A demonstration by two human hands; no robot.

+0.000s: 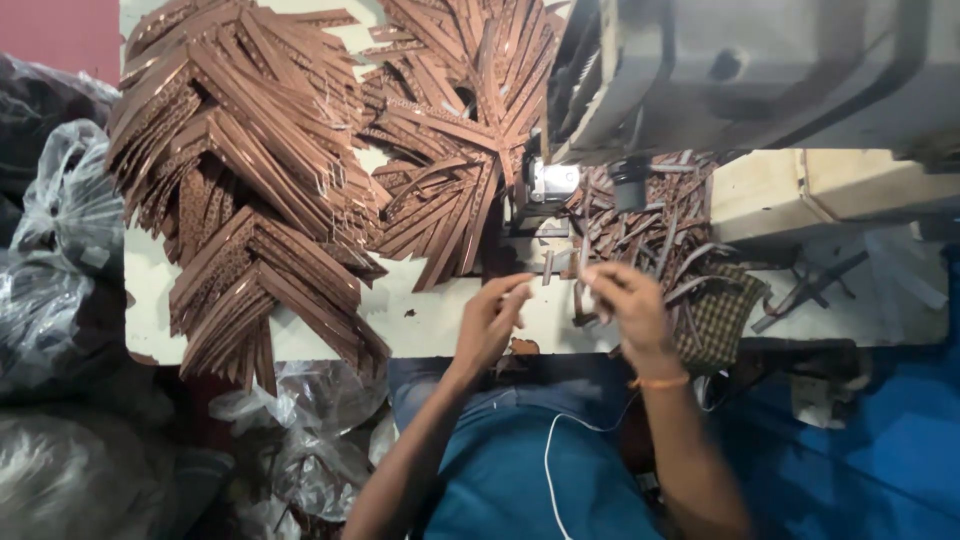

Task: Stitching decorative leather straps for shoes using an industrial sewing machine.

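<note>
Item: your left hand [492,318] and right hand [625,300], each pinched on a short brown strip [547,267], held beside the sewing machine [700,70] for feeding; stitched strips [250,170] fanned left, within reach.

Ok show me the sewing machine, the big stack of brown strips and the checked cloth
sewing machine [760,60], head view, its grey body.
brown strips [250,180], head view, middle of the left stack.
checked cloth [722,318], head view, its centre.
</note>
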